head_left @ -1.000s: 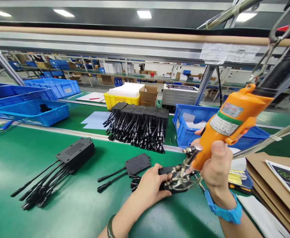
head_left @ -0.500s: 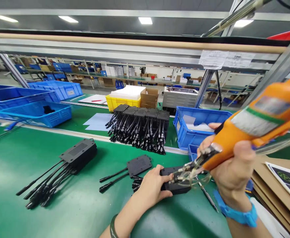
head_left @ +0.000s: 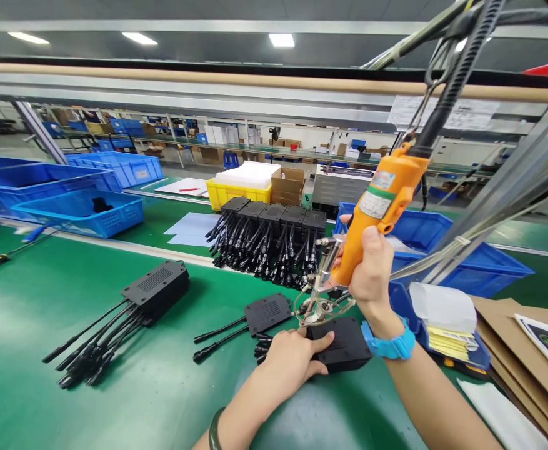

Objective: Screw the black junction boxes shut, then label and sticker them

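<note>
An orange power screwdriver (head_left: 372, 219), hung from a hook and cable, is gripped in my right hand (head_left: 370, 269). Its metal tip points down at the left end of a black box (head_left: 346, 344) on the green bench. My left hand (head_left: 295, 359) lies on that box, fingers and thumb spread around its left end, pressing it to the bench. Short black connectors stick out left of the box. Beside it sits a flatter black box with two cables (head_left: 268, 314). Farther left is a larger black box with several cables (head_left: 156, 287).
Behind stand rows of black boxes with cables (head_left: 264, 237), a yellow bin (head_left: 239, 194) and a blue bin (head_left: 470, 262). Blue baskets (head_left: 86, 212) are at the left. Cardboard sheets (head_left: 512, 369) and a small blue tray (head_left: 480, 359) lie at the right.
The screwdriver has swung left and more upright, its tip now over the box's left end. My right hand moved left with it. My left hand stays on the box.
</note>
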Tool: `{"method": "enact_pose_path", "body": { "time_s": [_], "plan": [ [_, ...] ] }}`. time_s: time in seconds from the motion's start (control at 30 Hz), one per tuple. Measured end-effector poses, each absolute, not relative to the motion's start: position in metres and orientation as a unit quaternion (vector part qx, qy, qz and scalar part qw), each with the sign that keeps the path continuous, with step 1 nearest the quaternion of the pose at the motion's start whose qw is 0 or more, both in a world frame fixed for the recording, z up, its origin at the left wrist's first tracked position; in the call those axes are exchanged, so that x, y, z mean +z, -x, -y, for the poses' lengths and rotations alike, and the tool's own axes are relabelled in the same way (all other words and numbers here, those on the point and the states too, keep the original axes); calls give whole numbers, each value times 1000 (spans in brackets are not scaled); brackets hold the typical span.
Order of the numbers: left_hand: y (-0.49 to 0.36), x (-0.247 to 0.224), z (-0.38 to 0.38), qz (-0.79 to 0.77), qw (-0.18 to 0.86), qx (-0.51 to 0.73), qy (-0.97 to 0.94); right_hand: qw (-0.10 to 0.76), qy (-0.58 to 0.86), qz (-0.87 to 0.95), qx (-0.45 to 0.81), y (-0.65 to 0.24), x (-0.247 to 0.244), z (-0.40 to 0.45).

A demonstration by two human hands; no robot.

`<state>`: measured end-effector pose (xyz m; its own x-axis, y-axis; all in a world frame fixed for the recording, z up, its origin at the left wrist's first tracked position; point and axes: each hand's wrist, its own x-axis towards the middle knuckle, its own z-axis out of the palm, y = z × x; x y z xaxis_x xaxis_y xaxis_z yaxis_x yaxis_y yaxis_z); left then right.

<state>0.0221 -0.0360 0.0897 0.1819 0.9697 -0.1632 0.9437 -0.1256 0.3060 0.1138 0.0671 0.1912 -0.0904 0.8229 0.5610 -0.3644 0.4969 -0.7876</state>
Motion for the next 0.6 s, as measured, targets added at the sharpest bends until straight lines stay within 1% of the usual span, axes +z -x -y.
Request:
{"method": "enact_pose_path", "body": {
  "time_s": [0.23, 0.43, 0.6],
  "plan": [
    [-24, 94, 35, -646, 171, 16, -744, 623, 208, 600, 457, -108, 182, -67],
    [-25, 92, 33, -649, 163, 4, -743, 633, 200, 595, 453, -103, 175, -64],
    [-22, 90, 35, -640, 163, 28, -750, 645, 174, 590, 454, -113, 174, -56]
  ]
}}
